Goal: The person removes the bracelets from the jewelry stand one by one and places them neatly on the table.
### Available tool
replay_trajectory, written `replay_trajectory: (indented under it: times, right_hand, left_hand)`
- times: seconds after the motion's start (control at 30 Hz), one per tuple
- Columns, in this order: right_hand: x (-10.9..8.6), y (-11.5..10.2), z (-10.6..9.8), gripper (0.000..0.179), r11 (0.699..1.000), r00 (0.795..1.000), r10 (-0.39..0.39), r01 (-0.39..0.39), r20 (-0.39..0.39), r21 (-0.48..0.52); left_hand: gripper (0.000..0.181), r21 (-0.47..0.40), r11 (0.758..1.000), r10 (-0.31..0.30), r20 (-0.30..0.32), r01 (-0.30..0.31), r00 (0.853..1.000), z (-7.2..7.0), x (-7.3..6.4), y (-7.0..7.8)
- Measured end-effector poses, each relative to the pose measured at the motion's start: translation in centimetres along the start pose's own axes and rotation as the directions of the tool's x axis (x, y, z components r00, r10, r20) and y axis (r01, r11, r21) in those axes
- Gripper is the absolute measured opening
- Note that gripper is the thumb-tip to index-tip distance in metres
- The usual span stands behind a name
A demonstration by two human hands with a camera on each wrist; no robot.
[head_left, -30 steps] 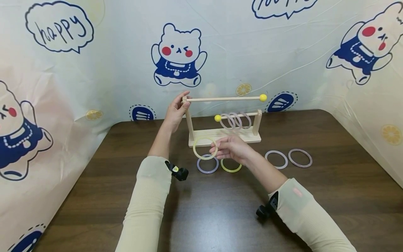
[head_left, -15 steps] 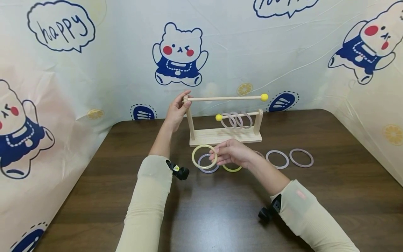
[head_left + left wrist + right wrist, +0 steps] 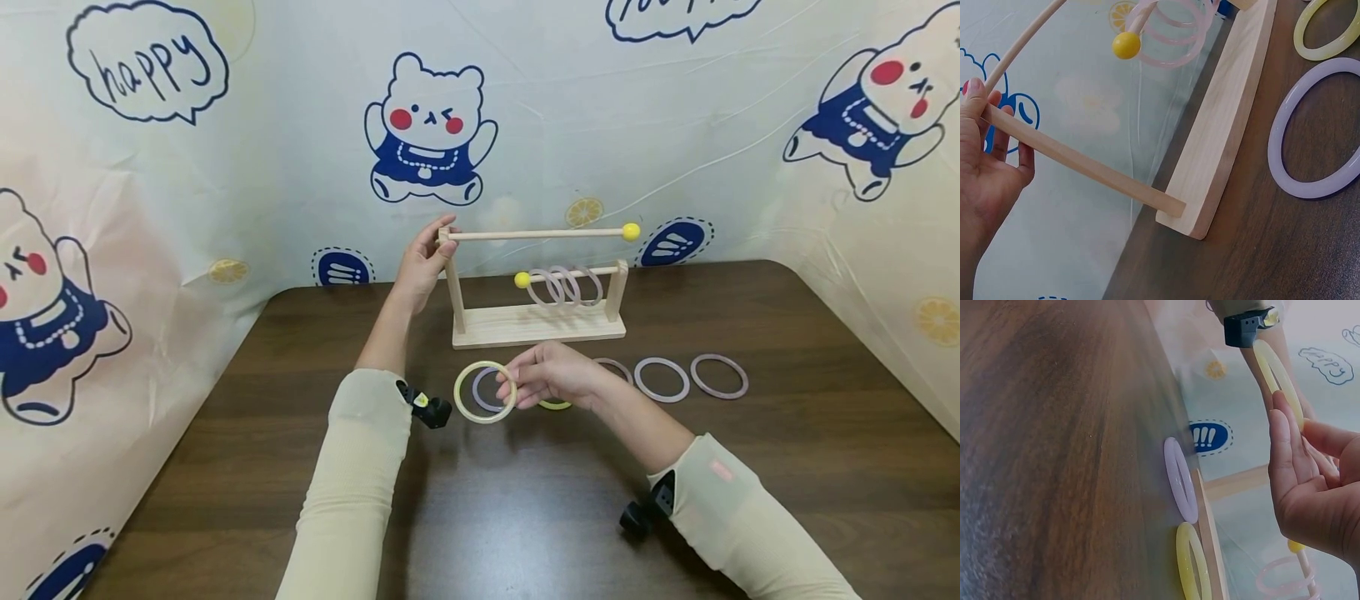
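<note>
My left hand [image 3: 422, 265] grips the top of the left post of a wooden ring stand [image 3: 538, 325]. From that post a bare rod [image 3: 540, 235] with a yellow ball end runs to the right. Several pale pink rings [image 3: 1175, 53] hang on the lower rod, which has its own yellow ball. Between thumb and fingers my right hand [image 3: 558, 375] pinches a pale yellow ring [image 3: 463, 408], raised above the table in front of the stand. Behind it a lavender ring [image 3: 1179, 478] lies on the table. Another yellow ring [image 3: 1185, 553] lies beside that, mostly hidden by my right hand in the head view.
To the right of my right hand, a bluish-white ring [image 3: 662, 362] and a pinkish ring [image 3: 742, 377] lie on the brown table [image 3: 525, 508]. A further ring [image 3: 617, 367] is partly covered by my right wrist. A printed cloth [image 3: 300, 150] hangs behind the table.
My right hand has lowered the pale yellow ring and brought it closer to me, away from the stand. My left hand keeps its grip on the post.
</note>
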State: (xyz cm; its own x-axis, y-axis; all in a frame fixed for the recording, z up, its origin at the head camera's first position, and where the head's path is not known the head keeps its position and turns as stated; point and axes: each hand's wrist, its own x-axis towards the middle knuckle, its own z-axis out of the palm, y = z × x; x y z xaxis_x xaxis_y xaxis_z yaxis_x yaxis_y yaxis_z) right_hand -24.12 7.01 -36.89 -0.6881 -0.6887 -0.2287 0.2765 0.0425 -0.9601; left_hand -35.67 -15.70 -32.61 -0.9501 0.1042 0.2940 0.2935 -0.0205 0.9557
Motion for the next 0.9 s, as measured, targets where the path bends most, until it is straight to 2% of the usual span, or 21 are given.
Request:
replay_trajectory:
  times: [0.13, 0.5, 0.9]
  right_hand:
    - [-0.3, 0.2, 0.1, 0.02, 1.0, 1.0, 0.006, -0.006, 0.021, -0.013]
    - [-0.9, 0.8, 0.7, 0.033, 0.997, 0.994, 0.019, -0.01, 0.107, -0.082]
    - [-0.9, 1.6, 1.5, 0.029, 0.99, 0.992, 0.058, -0.043, 0.11, -0.135]
  left_hand:
    - [0.042, -0.007, 1.0, 0.001, -0.001, -0.001, 1.0, 0.1, 0.0, 0.0]
    - [0.045, 0.043, 0.999, 0.018, 0.02, -0.019, 1.0, -0.1, -0.1, 0.0]
    - [0.045, 0.036, 0.999, 0.006, 0.021, -0.007, 1.0, 0.1, -0.3, 0.4]
